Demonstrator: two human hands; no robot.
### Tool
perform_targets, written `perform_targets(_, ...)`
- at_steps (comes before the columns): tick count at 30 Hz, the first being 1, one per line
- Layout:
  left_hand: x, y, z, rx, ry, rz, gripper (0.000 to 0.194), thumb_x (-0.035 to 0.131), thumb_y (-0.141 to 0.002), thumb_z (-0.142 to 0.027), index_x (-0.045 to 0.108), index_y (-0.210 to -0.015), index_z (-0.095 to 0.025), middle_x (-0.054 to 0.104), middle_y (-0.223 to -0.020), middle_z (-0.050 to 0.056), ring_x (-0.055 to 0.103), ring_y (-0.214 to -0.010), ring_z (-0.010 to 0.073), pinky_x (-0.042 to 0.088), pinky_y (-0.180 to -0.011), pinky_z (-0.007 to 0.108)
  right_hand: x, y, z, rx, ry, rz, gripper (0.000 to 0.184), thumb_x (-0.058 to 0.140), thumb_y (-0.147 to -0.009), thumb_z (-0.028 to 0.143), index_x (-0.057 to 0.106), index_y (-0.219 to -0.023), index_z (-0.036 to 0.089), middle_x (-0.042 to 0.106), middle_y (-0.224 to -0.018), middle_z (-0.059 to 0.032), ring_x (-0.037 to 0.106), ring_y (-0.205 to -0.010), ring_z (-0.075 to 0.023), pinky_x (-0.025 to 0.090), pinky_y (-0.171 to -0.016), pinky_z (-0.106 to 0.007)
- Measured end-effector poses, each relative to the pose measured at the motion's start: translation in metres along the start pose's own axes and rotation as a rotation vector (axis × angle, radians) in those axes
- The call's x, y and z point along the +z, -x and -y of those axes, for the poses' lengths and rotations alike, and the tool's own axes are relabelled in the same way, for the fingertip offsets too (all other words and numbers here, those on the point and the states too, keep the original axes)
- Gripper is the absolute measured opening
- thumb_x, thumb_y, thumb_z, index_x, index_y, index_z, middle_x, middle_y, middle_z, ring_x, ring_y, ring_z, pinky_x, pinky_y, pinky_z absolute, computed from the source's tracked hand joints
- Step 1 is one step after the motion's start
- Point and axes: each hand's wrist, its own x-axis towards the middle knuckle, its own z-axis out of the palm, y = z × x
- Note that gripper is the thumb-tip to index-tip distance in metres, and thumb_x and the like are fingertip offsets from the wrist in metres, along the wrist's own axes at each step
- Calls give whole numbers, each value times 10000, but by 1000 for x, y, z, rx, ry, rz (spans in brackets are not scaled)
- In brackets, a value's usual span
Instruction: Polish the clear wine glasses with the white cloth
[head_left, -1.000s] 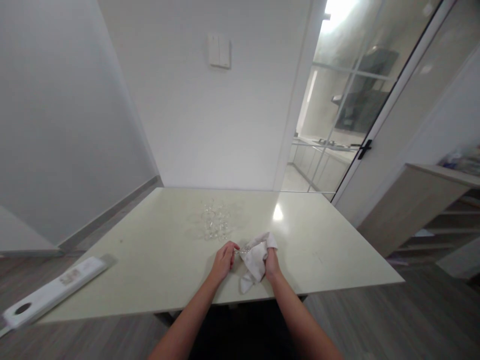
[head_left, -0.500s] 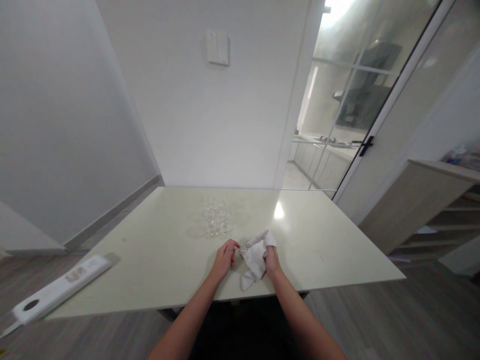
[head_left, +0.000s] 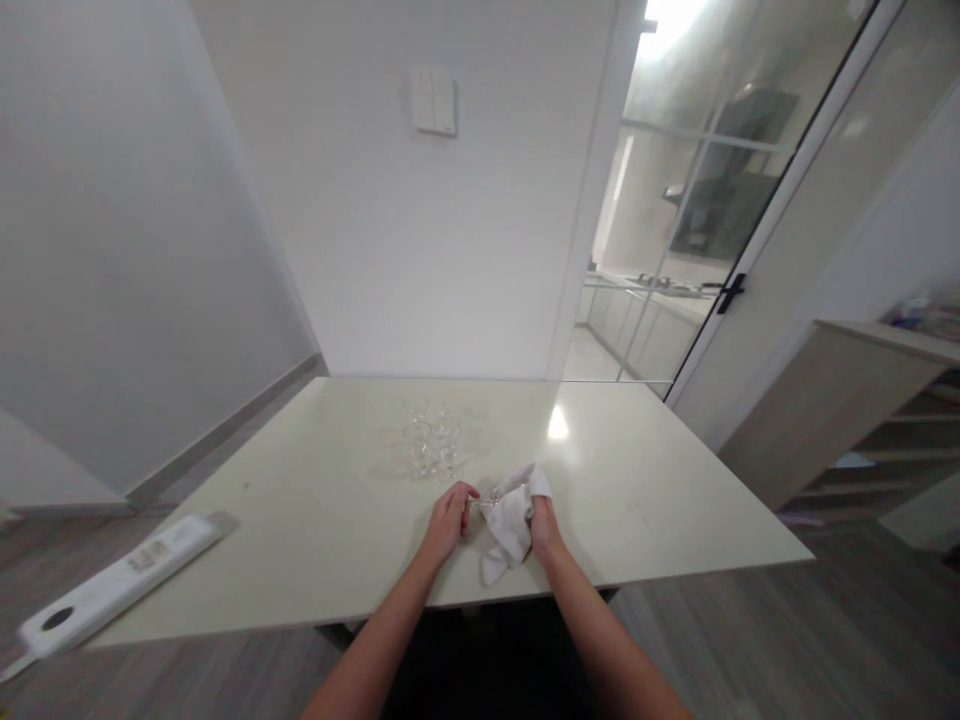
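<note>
Left grip (head_left: 450, 512): closed around a clear glass piece (head_left: 484, 501). Right grip (head_left: 541, 520): closed on white cloth (head_left: 511, 520), which wraps the piece's other end.

Before me stretches a pale, glossy desk (head_left: 315, 545), its far edge running along the wall and the glass door. Left of its middle, toward the far side, I see a tight cluster of clear glassware (head_left: 433, 440); the pieces overlap too much for me to count. At my near left corner a long white device (head_left: 124, 578) lies slantwise, its farther end on the top and its nearer end jutting past the edge. A small dark spot (head_left: 246, 486) marks the left side, faint scratch-like marks (head_left: 642, 514) the right, and a bright reflection (head_left: 558, 422) shines farther back.
</note>
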Motion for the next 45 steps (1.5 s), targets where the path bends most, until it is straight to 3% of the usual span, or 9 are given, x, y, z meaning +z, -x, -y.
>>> perform_targets(15, 3, 1, -6, -21, -1, -9, 484, 345, -868, -591, 592, -835, -176, 395, -472, -65, 385, -403, 108, 317, -412, 207, -4, -3, -3, -18, 30, -14, 403, 523, -771, 545, 652, -873, 177, 723, -872, -59, 666, -825, -207, 519, -760, -319)
perform_targets(21, 2, 1, -7, 2, 12, -25, 476, 345, -873, -586, 584, -826, -177, 391, -466, -70, 377, -391, 105, 320, -408, 212, -2, 2, 4, -22, 100, -90, 355, 607, -691, 407, 645, -962, 181, 712, -902, -56, 651, -887, -228, 513, -787, -331)
perform_targets(24, 1, 0, -7, 17, 5, -46, 471, 346, -881, -576, 580, -818, -172, 393, -475, -68, 386, -395, 104, 325, -418, 216, 0, 4, 9, -152, 156, -18, 562, 693, -549, 200, 603, -1103, 192, 671, -1112, -64, 600, -1046, -231, 467, -919, -326)
perform_targets(27, 2, 1, -8, 15, -9, -43, 460, 354, -883, -569, 574, -836, -169, 401, -492, -64, 398, -410, 106, 323, -424, 216, 2, 5, 13, -227, 193, 69, 732, 701, -498, 109, 535, -1207, 186, 637, -1178, -76, 595, -1033, -227, 461, -930, -323)
perform_targets(33, 7, 3, -8, 168, 26, -44, 407, 501, -850, -494, 478, -1136, -205, 563, -857, -9, 447, -496, 68, 378, -486, 208, -1, 1, 9, -196, 120, 10, 559, 642, -609, 148, 541, -1155, 200, 663, -1103, -57, 619, -955, -198, 485, -868, -299)
perform_targets(36, 6, 2, -3, 154, 10, -83, 314, 492, -858, -492, 500, -942, -189, 511, -713, -34, 416, -486, 78, 354, -475, 209, -1, 2, 6, -128, 99, -52, 530, 616, -637, 191, 564, -1164, 204, 655, -1152, -67, 609, -1025, -211, 467, -916, -324)
perform_targets(40, 2, -3, 3, 50, 14, -151, 409, 354, -904, -538, 436, -697, -195, 381, -522, -55, 352, -433, 94, 292, -427, 219, 1, 6, 10, -206, 180, 81, 622, 636, -530, 98, 602, -1145, 187, 655, -1152, -71, 587, -1061, -241, 445, -954, -343)
perform_targets(42, 2, -3, 2, 61, 27, -148, 390, 352, -908, -531, 468, -760, -189, 459, -573, -39, 376, -433, 92, 302, -426, 220, 1, 6, 11, -245, 208, 130, 630, 628, -516, 70, 605, -1135, 185, 660, -1121, -65, 589, -1030, -238, 451, -939, -334)
perform_targets(45, 5, 1, -3, 171, 28, -126, 341, 452, -879, -489, 484, -1052, -198, 582, -836, 3, 469, -519, 88, 373, -481, 218, 0, 3, 10, -201, 170, 95, 575, 597, -589, 113, 575, -1158, 195, 660, -1087, -54, 595, -998, -225, 456, -922, -337)
